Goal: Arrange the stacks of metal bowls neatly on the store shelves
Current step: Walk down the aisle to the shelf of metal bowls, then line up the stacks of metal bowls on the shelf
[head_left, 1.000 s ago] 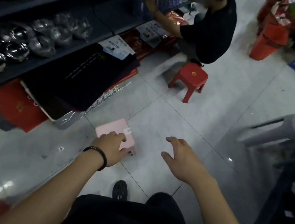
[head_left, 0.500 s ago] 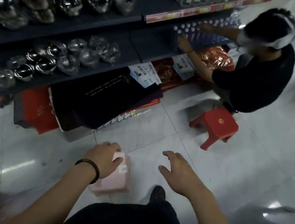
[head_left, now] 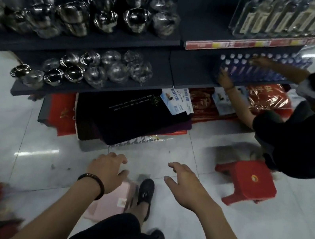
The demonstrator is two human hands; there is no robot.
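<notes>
The left hand (head_left: 107,170) and right hand (head_left: 185,186) reach forward over the floor with fingers loosely spread, holding nothing. The left hangs above a pink stool (head_left: 116,198). Ahead, the metal bowls (head_left: 98,67) sit in uneven stacks on two dark shelves (head_left: 124,40), well apart from both hands.

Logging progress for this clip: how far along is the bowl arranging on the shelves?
Done: shiny metal bowls sit on the upper dark shelf and the lower dark shelf, but in loose, uneven clusters. In hand: nothing; the left hand hovers over a low pink plastic stool, the right hand is open above the tiled floor. Left: straightening the bowls on both shelves, by the look of it.
</notes>
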